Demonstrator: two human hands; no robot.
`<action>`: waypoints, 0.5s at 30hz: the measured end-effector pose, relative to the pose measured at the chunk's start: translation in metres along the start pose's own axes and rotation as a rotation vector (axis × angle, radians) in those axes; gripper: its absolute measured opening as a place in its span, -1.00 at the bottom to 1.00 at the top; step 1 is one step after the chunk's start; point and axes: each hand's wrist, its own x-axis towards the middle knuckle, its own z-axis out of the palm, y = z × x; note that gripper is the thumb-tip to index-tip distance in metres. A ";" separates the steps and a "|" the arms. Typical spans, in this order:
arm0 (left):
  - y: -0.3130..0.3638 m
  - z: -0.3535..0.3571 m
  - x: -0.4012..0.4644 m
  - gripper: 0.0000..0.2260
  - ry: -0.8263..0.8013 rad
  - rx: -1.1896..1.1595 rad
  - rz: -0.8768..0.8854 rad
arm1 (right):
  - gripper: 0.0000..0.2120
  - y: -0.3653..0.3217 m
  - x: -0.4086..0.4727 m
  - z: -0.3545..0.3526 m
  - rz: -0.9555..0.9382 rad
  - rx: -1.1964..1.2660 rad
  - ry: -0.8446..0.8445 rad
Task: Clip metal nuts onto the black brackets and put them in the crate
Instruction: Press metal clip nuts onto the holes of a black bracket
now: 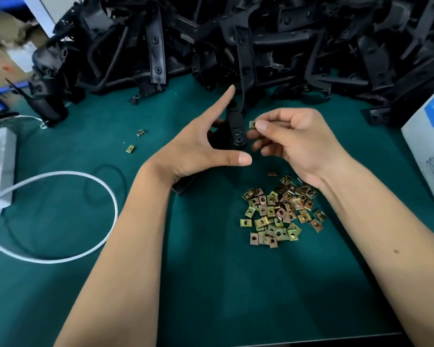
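The left hand (198, 149) holds a black bracket (236, 131) upright near the middle of the green surface (198, 284), forefinger and thumb stretched out, the rest hidden. The right hand (296, 144) pinches one metal nut (252, 124) just beside the bracket, not yet clipped on. A heap of nuts (278, 211) lies nearer the front edge, and the pile of brackets (236, 33) along the back edge is large, so most work seems left. No crate is in sight.

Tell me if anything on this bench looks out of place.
Two stray nuts lie alone on the green mat, left of the left hand, well apart from the main nut pile under the right hand. Otherwise nothing looks spilled or damaged.
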 end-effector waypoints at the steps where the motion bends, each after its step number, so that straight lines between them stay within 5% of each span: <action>1: 0.000 0.001 0.000 0.04 0.007 0.006 0.004 | -0.93 0.000 -0.001 0.001 0.018 -0.001 -0.013; 15: -0.003 0.013 0.006 0.06 0.135 0.138 0.074 | -0.92 -0.001 -0.002 -0.004 0.123 0.132 -0.016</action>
